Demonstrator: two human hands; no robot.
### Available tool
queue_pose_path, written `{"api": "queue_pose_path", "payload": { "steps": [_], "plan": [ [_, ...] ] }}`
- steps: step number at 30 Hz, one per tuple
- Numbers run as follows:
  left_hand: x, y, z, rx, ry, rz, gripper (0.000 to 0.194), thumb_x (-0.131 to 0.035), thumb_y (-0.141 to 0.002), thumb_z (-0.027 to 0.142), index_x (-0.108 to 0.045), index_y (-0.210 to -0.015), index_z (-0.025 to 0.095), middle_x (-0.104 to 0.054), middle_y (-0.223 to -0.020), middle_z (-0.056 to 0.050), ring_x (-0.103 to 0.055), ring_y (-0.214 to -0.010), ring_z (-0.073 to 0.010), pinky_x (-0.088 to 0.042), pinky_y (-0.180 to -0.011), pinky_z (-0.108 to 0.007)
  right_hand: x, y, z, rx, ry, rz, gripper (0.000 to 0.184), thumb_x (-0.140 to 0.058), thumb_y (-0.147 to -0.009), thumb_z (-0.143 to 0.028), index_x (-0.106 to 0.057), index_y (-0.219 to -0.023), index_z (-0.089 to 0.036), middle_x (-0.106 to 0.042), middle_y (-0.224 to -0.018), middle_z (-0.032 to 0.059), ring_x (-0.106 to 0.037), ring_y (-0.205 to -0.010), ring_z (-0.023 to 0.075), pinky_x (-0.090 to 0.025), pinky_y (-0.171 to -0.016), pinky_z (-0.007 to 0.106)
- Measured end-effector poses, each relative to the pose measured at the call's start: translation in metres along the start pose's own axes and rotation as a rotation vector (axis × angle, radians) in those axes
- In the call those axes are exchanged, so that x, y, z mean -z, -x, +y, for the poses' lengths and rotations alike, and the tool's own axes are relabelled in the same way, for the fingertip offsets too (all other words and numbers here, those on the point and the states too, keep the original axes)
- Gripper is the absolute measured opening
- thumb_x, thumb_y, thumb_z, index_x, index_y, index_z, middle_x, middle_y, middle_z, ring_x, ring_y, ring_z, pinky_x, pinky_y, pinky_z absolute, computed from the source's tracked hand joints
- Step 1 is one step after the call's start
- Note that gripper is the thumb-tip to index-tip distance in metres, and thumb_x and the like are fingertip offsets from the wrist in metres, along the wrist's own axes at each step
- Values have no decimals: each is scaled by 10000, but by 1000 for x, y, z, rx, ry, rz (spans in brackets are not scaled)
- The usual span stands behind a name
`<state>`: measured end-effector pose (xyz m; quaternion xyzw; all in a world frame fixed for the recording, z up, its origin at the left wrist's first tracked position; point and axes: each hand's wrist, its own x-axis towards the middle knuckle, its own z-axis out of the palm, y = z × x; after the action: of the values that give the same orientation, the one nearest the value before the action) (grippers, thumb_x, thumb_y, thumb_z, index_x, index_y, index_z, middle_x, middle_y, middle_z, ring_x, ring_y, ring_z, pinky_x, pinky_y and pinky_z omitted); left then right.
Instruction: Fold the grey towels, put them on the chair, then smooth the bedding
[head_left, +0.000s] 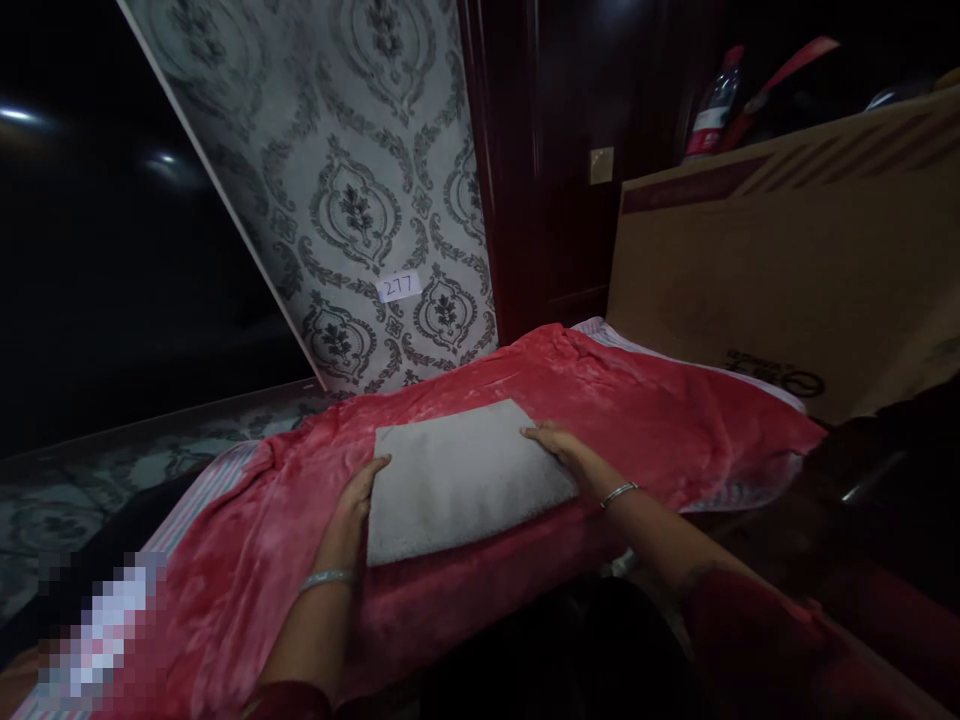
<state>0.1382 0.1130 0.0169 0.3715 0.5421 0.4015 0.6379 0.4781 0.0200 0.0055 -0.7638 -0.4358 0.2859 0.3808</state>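
A flat, pale grey, fluffy rectangular cloth [465, 475] lies over a red plush blanket [637, 430]; its exact kind is hard to tell. At its left edge is my left hand [364, 490], thumb on top and the other fingers mostly hidden at the side or beneath. My right hand [555, 442] grips the upper right edge in the same way, its thumb resting on the surface. The near edge of the cloth looks slightly raised, with a shadow under it. Both wrists wear a bracelet.
A large cardboard box [750, 260] stands at the right, with a red-capped bottle [712, 110] by its top edge. Patterned wallpaper [360, 200] bears a paper label [399, 286] reading 277. A big dark screen-like panel [135, 270] stands at the left.
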Motion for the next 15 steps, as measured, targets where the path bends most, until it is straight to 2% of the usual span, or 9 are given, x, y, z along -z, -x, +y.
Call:
{"api": "queue_pose_path", "payload": {
  "steps": [5,8,11,15],
  "plan": [
    [-7,32,21,-128,77,-46,219,-680,-765,188,-704,-964,100,-755,-755,-85,-746,-749,-243,-617,-718,-324,37,-13,-29,57,-46,-49,214,-601,-901,-299,-716,-977,-135,-728,-842,57,-625,-675,160,-471,-583,229],
    [-17,54,17,-207,162,-61,227,-668,-775,204,-696,-986,124,-765,-818,-75,-744,-844,-253,-621,-769,-339,63,-33,-48,123,-19,-47,227,-605,-905,-320,-717,-935,-126,-721,-840,52,-618,-689,154,-473,-615,226],
    [-35,69,-12,-190,199,-79,212,-649,-789,222,-682,-989,163,-767,-870,-56,-737,-897,-252,-622,-789,-347,76,-51,-56,166,43,24,224,-623,-890,-288,-720,-1021,-134,-727,-993,58,-647,-872,175,-490,-766,233],
    [-50,76,-65,22,171,-133,125,-632,-811,219,-652,-932,194,-747,-800,-43,-740,-821,-233,-628,-757,-371,65,-53,-35,106,141,166,411,-602,-834,-122,-650,-1241,-100,-645,-1280,142,-568,-1201,254,-421,-1013,323]
  ]
}}
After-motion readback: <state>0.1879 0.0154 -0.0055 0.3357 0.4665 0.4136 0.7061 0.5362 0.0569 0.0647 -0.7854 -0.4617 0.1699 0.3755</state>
